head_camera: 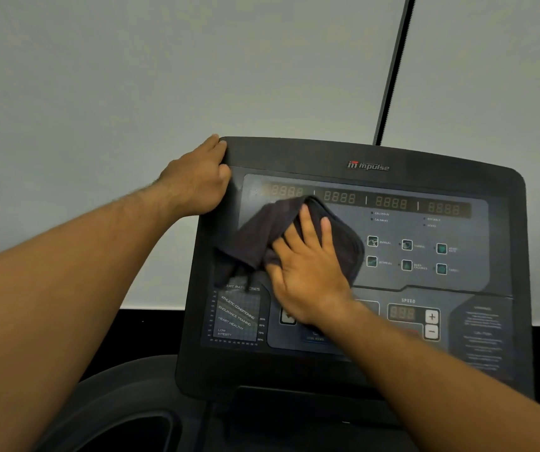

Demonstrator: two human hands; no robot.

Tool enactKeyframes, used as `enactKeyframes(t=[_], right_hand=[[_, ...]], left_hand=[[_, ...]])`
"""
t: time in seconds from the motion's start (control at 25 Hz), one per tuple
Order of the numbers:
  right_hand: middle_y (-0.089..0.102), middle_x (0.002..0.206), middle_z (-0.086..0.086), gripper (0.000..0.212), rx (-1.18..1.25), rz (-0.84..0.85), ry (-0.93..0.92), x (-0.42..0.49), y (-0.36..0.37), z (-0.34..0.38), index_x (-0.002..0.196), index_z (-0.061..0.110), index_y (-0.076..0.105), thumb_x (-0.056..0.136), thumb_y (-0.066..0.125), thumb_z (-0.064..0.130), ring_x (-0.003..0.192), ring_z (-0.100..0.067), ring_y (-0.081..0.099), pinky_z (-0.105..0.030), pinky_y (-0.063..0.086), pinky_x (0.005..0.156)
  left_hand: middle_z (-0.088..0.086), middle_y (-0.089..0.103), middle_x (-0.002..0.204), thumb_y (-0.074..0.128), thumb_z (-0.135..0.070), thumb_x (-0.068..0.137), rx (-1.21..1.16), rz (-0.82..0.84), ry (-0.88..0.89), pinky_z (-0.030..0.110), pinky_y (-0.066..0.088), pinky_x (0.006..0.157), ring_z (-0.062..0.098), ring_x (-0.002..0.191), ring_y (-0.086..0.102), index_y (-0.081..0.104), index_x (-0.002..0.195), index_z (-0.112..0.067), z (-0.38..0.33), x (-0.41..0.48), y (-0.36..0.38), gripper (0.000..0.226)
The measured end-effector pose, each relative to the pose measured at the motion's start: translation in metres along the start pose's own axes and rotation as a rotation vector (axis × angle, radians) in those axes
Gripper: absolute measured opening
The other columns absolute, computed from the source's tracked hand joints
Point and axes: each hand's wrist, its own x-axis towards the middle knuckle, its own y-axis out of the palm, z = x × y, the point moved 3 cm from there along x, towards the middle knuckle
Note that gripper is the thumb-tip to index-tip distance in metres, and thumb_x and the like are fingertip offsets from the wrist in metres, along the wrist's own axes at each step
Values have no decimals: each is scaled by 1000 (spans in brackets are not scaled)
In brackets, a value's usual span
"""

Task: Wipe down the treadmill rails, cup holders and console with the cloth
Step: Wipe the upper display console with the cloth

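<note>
The right hand (pixel 307 272) presses the cloth (pixel 262 236) flat against the console (pixel 457 177); the left hand (pixel 196 181) grips its upper-left corner. Risk: pressure may trigger the buttons (pixel 431 323), and the loose fold may slip free.

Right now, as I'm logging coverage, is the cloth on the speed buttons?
No: the right hand presses the cloth on the console's left middle, apart from the plus and minus buttons.
</note>
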Motion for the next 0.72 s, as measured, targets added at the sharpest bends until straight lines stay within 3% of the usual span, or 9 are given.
enactKeyframes(t=[0.12, 0.24, 0.32, 0.4, 0.48, 0.6, 0.72], right_hand=[[11, 161, 1, 59, -59, 39, -64, 14, -3, -9, 150, 24, 25, 94, 20, 42, 147, -27, -14, -52, -13, 116], [7, 162, 1, 56, -73, 23, -45, 71, -20, -9, 152, 24, 19, 98, 20, 40, 147, -27, -13, -53, -12, 116], [2, 163, 1, 55, -48, 27, 4, 108, -28, -6, 153, 25, 15, 100, 18, 41, 147, -27, -16, -54, -13, 115], [3, 162, 0, 55, -28, 0, 49, 122, -30, 1, 153, 25, 15, 100, 16, 41, 147, -28, -16, -55, -13, 115], [7, 162, 0, 56, -26, -34, 54, 105, -22, 16, 153, 24, 17, 99, 17, 41, 147, -29, -14, -55, -13, 115], [6, 162, 2, 56, -42, -17, -50, 55, -5, 38, 152, 25, 19, 99, 19, 42, 147, -27, -16, -53, -14, 115], [5, 162, 2, 55, -92, 24, -112, 85, -14, 30, 152, 24, 22, 99, 20, 41, 147, -26, -15, -53, -15, 115]], left_hand=[[12, 57, 127, 30, -19, 100, -113, 8, -46, 43, 47, 91, 31, 105, 56, 48, 126, -14, 10, -26, 0, 32], [10, 63, 121, 30, -23, 98, -262, 58, -139, 47, 51, 93, 30, 101, 59, 53, 132, -21, 22, -44, 5, 41], [7, 66, 102, 29, -27, 90, -350, 87, -176, 50, 54, 87, 30, 94, 61, 60, 115, -24, 25, -47, 7, 40], [6, 68, 98, 28, -30, 83, -412, 101, -215, 52, 54, 84, 31, 94, 64, 63, 105, -24, 30, -48, 7, 42], [8, 68, 107, 30, -28, 85, -457, 111, -256, 53, 54, 87, 33, 102, 64, 64, 106, -21, 33, -52, 5, 41], [3, 53, 143, 31, -25, 94, -465, 78, -305, 47, 44, 105, 26, 128, 52, 49, 142, -18, 37, -58, -3, 51], [2, 43, 151, 29, -23, 101, -417, 54, -314, 45, 37, 112, 24, 135, 45, 37, 149, -17, 47, -64, -8, 50]])
